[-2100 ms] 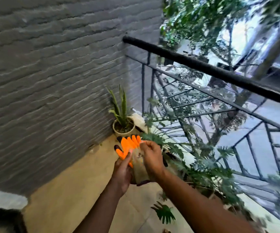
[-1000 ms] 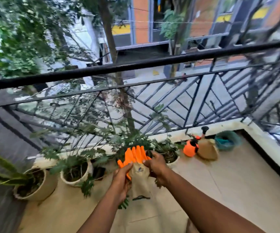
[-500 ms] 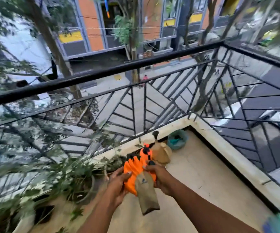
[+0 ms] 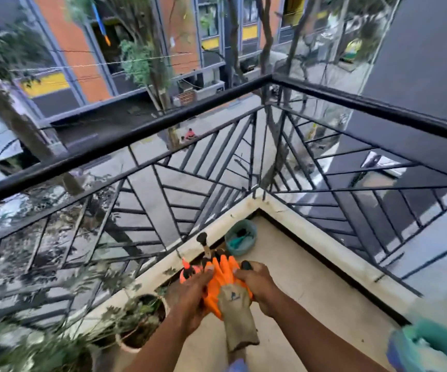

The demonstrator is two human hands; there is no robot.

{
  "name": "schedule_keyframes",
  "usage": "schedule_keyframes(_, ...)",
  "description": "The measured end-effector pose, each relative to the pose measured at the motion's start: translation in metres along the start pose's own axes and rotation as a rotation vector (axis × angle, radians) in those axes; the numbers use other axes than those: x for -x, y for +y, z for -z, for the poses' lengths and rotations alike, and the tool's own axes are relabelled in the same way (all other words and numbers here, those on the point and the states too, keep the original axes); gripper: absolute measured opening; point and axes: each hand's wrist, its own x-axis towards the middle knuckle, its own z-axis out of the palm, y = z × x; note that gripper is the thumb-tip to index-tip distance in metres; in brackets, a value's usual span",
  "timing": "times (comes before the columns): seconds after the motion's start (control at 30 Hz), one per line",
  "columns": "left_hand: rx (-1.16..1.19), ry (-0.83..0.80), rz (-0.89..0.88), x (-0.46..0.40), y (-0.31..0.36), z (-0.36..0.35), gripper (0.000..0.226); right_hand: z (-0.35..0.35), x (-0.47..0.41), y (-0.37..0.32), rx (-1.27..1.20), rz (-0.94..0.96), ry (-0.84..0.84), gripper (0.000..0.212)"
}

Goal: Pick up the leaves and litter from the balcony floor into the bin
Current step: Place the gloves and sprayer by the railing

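Both hands hold a pair of orange work gloves with grey-brown cuffs, out in front of me over the balcony floor. My left hand grips their left side and my right hand grips the right side near the fingers. A teal bucket with some tools inside stands in the far corner of the balcony. No leaves or litter show clearly on the beige floor from here.
A black metal railing on a white kerb encloses the corner. Potted plants line the kerb at lower left. An orange spray bottle sits behind the gloves. A blurred teal and blue object fills the bottom right corner.
My view has swung right, from the grey brick wall along the railing to the balcony corner. Both hands have kept hold of the gloves and bunched them closer together.
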Motion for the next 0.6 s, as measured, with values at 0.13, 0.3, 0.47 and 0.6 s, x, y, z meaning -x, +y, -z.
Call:
schedule_keyframes(0.13, -0.133, -0.066, 0.019, -0.042, 0.026, -0.046, 0.056, 0.034, -0.044, -0.028, 0.016, -0.002, 0.062, 0.03)
schedule_keyframes(0.3, -0.178, -0.024, 0.013, -0.103, 0.064, -0.102, 0.03, 0.073, -0.103, -0.069, 0.03, -0.013, 0.145, 0.02)
schedule_keyframes(0.47, -0.158, -0.024, 0.064, -0.156, 0.089, -0.143, 0.032, 0.106, -0.157, -0.101, 0.05, -0.014, 0.203, 0.013)
schedule_keyframes(0.6, -0.119, 0.004, 0.098, -0.184, 0.095, -0.166, 0.03, 0.122, -0.189, -0.114, 0.102, 0.013, 0.161, 0.03)
